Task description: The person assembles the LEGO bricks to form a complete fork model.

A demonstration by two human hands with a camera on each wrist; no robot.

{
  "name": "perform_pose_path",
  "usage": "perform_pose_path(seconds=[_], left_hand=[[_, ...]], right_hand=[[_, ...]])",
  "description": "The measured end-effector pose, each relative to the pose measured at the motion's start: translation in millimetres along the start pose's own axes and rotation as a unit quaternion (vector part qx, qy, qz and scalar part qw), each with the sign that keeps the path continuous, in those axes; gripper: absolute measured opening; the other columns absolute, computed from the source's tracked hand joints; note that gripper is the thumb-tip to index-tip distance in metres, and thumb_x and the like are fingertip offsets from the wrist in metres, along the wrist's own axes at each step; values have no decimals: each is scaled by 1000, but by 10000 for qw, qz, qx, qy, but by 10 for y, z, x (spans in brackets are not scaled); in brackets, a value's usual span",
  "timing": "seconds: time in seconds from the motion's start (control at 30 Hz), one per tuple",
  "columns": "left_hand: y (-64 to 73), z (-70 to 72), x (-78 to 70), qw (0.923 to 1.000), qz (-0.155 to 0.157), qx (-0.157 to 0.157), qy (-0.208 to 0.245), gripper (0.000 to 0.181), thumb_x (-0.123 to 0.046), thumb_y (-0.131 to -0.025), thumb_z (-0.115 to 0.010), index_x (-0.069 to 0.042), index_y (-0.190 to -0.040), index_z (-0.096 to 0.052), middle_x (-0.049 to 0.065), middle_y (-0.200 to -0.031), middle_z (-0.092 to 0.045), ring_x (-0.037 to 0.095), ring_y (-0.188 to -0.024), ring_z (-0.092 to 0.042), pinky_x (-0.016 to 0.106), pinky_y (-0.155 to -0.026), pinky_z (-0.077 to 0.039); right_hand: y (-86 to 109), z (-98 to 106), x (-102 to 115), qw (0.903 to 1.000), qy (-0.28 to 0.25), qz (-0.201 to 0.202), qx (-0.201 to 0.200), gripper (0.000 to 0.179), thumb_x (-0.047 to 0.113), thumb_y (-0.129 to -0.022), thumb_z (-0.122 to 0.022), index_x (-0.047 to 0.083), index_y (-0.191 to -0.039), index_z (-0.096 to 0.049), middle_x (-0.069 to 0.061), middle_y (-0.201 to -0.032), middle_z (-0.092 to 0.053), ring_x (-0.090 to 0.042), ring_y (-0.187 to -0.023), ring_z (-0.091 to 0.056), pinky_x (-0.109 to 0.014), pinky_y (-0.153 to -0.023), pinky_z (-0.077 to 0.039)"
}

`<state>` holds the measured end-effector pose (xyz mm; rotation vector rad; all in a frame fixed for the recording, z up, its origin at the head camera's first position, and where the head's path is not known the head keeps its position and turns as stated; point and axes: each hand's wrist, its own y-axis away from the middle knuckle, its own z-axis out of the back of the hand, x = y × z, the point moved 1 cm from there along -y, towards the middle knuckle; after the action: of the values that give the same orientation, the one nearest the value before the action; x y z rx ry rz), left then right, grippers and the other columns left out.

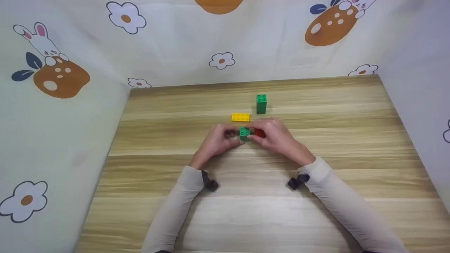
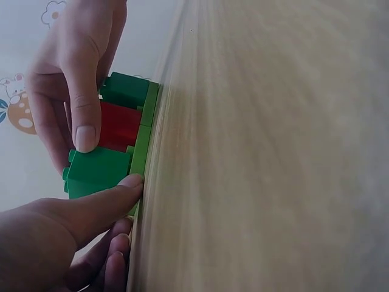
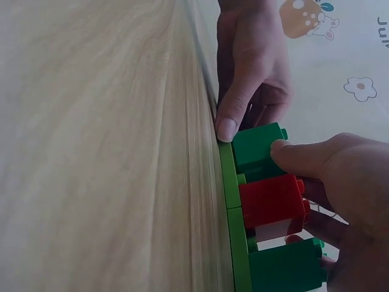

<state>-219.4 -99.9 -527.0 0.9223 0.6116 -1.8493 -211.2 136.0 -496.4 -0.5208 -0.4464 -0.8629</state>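
Note:
A light green flat base of two plates (image 2: 141, 146) lies on the table, carrying a red block (image 3: 273, 201) between two green blocks. My left hand (image 1: 217, 140) pinches the base at its left end, its thumb low against the near face of the left green block (image 1: 244, 134). Thumb and fingers of my right hand (image 1: 276, 135) grip the upper part of that same green block, which sits at the plate's end. The other green block (image 3: 287, 267) stands past the red one, hidden behind the right hand in the head view.
Behind the hands, a yellow studded brick (image 1: 240, 117) lies flat on the wooden table (image 1: 168, 140). A tall green block stack (image 1: 261, 104) stands farther back to its right. Patterned cloth walls (image 1: 175, 42) border the table at the back and both sides.

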Motion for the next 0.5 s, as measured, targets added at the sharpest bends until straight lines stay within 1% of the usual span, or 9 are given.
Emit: perform_pose_path(seconds=[0.2, 0.37, 0.43, 0.5], left_hand=[[6, -21, -26, 9999, 71, 110, 16, 24, -17, -91, -89, -17, -114, -83, -2, -104, -81, 15, -93, -72, 36, -90, -63], [5, -11, -33, 9998, 72, 117, -161, 24, -20, -92, -89, -20, -115, -83, -3, -105, -80, 15, -95, -71, 37, -91, -63], [1, -8, -28, 9997, 71, 106, -229, 25, -22, -92, -89, -20, -116, -82, -4, -105, -80, 14, -96, -71, 37, -91, -63], [-1, -10, -27, 9995, 46, 90, -285, 24, -22, -92, -88, -19, -115, -82, -3, -106, -80, 14, -96, -72, 37, -92, -63]], right_hand=[[14, 18, 19, 9997, 215, -32, 132, 36, 26, -98, -82, 17, -132, -78, -4, -131, -79, -26, -120, -75, -53, -108, -55], [10, 21, 41, 9984, 512, 139, 213, 40, 26, -100, -80, 14, -138, -75, -10, -139, -75, -33, -129, -71, -58, -114, -49], [8, 14, 34, 9980, 578, 198, 185, 41, 27, -100, -80, 13, -139, -75, -13, -139, -75, -34, -130, -71, -58, -116, -46], [10, 4, 15, 9977, 620, 243, 125, 41, 26, -99, -81, 13, -138, -75, -13, -138, -75, -34, -130, -71, -57, -115, -46]])
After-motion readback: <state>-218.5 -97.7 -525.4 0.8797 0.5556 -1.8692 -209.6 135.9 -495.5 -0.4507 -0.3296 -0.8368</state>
